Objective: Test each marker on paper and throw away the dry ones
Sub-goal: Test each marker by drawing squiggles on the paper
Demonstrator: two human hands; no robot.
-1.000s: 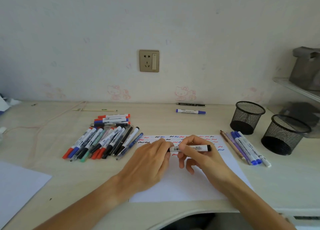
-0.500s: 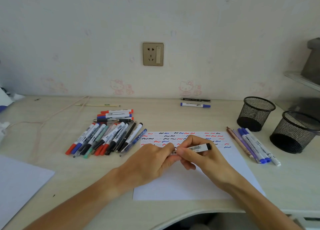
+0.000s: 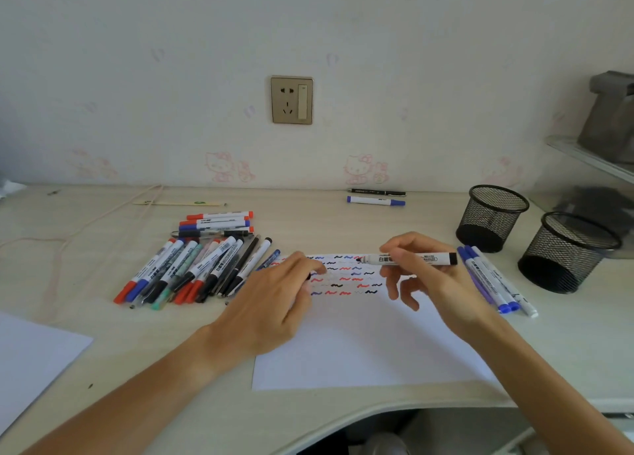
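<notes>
Now the right hand (image 3: 432, 276) pinches the black marker (image 3: 410, 259) between thumb and fingertips, barrel level, bare tip pointing left above the squiggle rows on the paper (image 3: 360, 345). Half a second ago both hands met on the marker; they have since parted. The left hand (image 3: 274, 300) lies curled over the paper's left edge, seemingly holding the pulled-off cap (image 3: 308, 276), mostly hidden.

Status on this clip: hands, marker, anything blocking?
Right hand grips black marker, uncapped, tip over the test paper. Left hand curled, likely holding its cap. Nothing blocking.
</notes>
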